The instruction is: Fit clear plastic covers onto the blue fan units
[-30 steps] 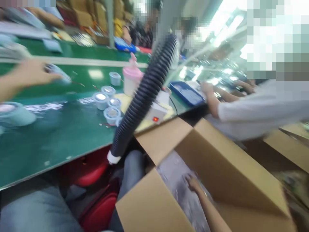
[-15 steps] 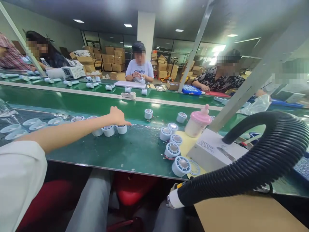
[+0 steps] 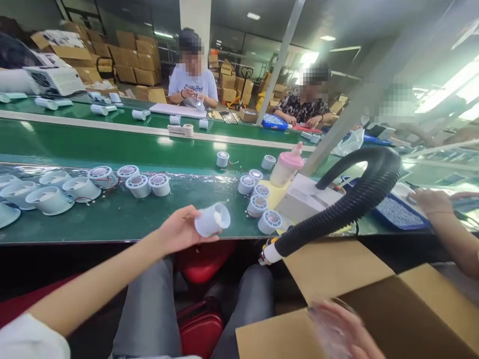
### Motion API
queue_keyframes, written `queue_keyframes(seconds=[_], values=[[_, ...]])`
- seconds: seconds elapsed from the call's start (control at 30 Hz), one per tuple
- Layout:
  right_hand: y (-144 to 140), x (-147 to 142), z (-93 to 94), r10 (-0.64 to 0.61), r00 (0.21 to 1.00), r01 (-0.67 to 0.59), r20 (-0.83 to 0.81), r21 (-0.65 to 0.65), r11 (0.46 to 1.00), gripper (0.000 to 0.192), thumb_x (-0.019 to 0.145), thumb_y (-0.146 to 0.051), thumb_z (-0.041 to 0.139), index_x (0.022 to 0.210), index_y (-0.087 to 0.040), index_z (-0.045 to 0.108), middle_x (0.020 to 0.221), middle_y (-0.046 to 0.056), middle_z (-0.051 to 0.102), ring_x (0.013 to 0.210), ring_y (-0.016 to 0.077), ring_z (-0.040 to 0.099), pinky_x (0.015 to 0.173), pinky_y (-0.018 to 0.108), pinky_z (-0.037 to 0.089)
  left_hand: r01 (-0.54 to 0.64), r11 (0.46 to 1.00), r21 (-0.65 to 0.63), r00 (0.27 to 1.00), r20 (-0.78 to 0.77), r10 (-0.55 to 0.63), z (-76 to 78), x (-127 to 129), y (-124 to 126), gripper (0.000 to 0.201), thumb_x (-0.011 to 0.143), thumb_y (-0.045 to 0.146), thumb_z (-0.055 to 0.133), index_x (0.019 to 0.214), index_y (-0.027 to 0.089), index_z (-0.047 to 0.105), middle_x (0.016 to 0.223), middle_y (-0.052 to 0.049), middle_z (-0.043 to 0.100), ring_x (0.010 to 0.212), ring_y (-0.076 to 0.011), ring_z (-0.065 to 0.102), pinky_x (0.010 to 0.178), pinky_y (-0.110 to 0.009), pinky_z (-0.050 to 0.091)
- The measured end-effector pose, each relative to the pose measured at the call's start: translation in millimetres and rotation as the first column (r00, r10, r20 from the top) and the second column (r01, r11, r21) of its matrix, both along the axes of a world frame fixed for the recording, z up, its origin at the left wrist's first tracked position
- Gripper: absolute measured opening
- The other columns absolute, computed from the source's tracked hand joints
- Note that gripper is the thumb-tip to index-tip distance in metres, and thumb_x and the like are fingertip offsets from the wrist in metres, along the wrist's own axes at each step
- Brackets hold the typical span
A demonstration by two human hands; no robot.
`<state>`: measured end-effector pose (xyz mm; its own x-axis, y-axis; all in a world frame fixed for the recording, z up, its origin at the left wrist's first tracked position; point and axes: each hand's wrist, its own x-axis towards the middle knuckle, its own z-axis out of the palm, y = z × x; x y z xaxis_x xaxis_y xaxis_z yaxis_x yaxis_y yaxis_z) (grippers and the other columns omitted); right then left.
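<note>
Left hand (image 3: 179,230) closed around white plastic fan housing (image 3: 212,220), held in air just off green surface (image 3: 112,219) edge. Right hand (image 3: 342,331) blurred over cardboard box (image 3: 374,309); grip cannot be told. Housing likely light, rigid, thin-walled; best held by outer rim, clear of centre hub.

The right hand (image 3: 346,331) over the cardboard box (image 3: 422,309) is motion-blurred, so its grip cannot be told, and the bottom edge cuts it. The funnel-shaped housing (image 3: 5,214) at the counter (image 3: 112,219)'s left end is cropped.
</note>
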<state>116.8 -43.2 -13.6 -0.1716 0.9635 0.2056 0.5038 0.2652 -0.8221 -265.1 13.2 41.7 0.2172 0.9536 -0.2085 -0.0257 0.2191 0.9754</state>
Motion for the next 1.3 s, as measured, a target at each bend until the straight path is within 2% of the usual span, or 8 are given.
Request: queue_keyframes(seconds=[0.1, 0.27, 0.4, 0.5, 0.67, 0.83, 1.03, 1.3], values=[[-18.6, -60.4, -7.5, 0.288, 0.938, -0.315, 0.191, 0.127, 0.941, 0.047, 0.087, -0.034, 0.051, 0.134, -0.029, 0.048, 0.122, 0.013, 0.061, 0.108, 0.0297, 0.062, 0.084, 0.041, 0.057, 0.173, 0.94, -0.293, 0.922, 0.384, -0.05, -36.7, 30.8, -28.7, 0.042, 0.073, 0.049, 0.038, 0.09, 0.015, 0.054, 0.084, -0.01, 0.061, 0.065, -0.0179, 0.059, 0.046, -0.024, 0.043], [-17.0, -130.3, -3.3, 0.186, 0.841, -0.357, 0.509, 0.262, 0.897, 0.049, 0.085, -0.022, 0.052, 0.134, -0.027, 0.05, 0.128, 0.015, 0.052, 0.106, 0.0319, 0.055, 0.082, 0.047, 0.055, 0.336, 0.876, -0.346, 0.929, 0.274, -0.248, -57.3, 45.4, -52.7, 0.031, 0.075, 0.043, 0.053, 0.08, 0.013, 0.061, 0.07, -0.003, 0.056, 0.056, -0.0128, 0.049, 0.048, -0.023, 0.039], [-11.4, -136.0, 0.9, 0.181, 0.818, -0.326, 0.546, 0.181, 0.928, 0.037, 0.081, -0.014, 0.055, 0.115, -0.023, 0.064, 0.132, 0.016, 0.048, 0.104, 0.0324, 0.053, 0.079, 0.047, 0.055, 0.389, 0.914, -0.112, 0.905, -0.14, -0.402, -36.0, 37.9, -58.7, 0.015, 0.076, 0.03, 0.064, 0.082, 0.017, 0.067, 0.085, -0.002, 0.059, 0.079, -0.0152, 0.052, 0.074, -0.025, 0.042], [-11.2, -131.2, 5.0, 0.211, 0.859, -0.323, 0.466, 0.175, 0.93, 0.028, 0.079, -0.013, 0.059, 0.104, -0.021, 0.067, 0.133, 0.014, 0.045, 0.107, 0.0291, 0.053, 0.085, 0.043, 0.054, 0.498, 0.865, 0.067, 0.728, -0.574, -0.375, -26.1, 35.4, -62.7, 0.022, 0.086, 0.035, 0.054, 0.096, 0.021, 0.067, 0.1, -0.004, 0.057, 0.089, -0.019, 0.055, 0.085, -0.031, 0.04], [-15.2, -131.5, 8.0, 0.148, 0.842, -0.343, 0.518, 0.304, 0.889, 0.041, 0.078, -0.014, 0.062, 0.117, -0.025, 0.063, 0.13, 0.013, 0.05, 0.104, 0.0296, 0.052, 0.079, 0.043, 0.056, 0.508, 0.859, 0.064, 0.645, -0.689, -0.33, -30.9, 38.4, -63.8, 0.026, 0.087, 0.036, 0.053, 0.104, 0.02, 0.064, 0.098, -0.006, 0.059, 0.094, -0.0215, 0.055, 0.085, -0.033, 0.042], [-12.0, -136.3, 0.0, 0.203, 0.79, -0.338, 0.579, 0.135, 0.931, 0.038, 0.069, 0.0, 0.064, 0.098, -0.025, 0.07, 0.129, 0.011, 0.055, 0.107, 0.0327, 0.053, 0.076, 0.044, 0.057, 0.49, 0.858, 0.153, 0.684, -0.678, -0.27, -35.1, 43.8, -63.4, 0.017, 0.081, 0.031, 0.063, 0.094, 0.02, 0.065, 0.097, -0.004, 0.059, 0.095, -0.0205, 0.053, 0.085, -0.033, 0.042], [-13.2, -129.9, 6.8, 0.344, 0.917, -0.328, 0.203, -0.11, 0.938, 0.005, 0.075, -0.02, 0.072, 0.078, -0.021, 0.067, 0.124, 0.009, 0.057, 0.111, 0.0279, 0.057, 0.093, 0.045, 0.05, 0.338, 0.867, 0.365, 0.806, -0.588, -0.067, -38.8, 42.8, -67.4, 0.042, 0.067, 0.043, 0.077, 0.098, 0.019, 0.063, 0.096, -0.004, 0.059, 0.089, -0.0194, 0.054, 0.081, -0.033, 0.045], [-25.7, -124.1, 9.0, 0.2, 0.973, -0.194, 0.116, -0.054, 0.979, 0.02, 0.084, -0.029, 0.062, 0.066, -0.019, 0.065, 0.109, 0.011, 0.057, 0.1, 0.0277, 0.064, 0.074, 0.036, 0.055, 0.242, 0.875, 0.419, 0.908, -0.415, -0.053, -54.6, 47.0, -68.9, 0.062, 0.052, 0.045, 0.084, 0.107, 0.02, 0.066, 0.091, -0.003, 0.057, 0.08, -0.0159, 0.056, 0.071, -0.028, 0.046]])
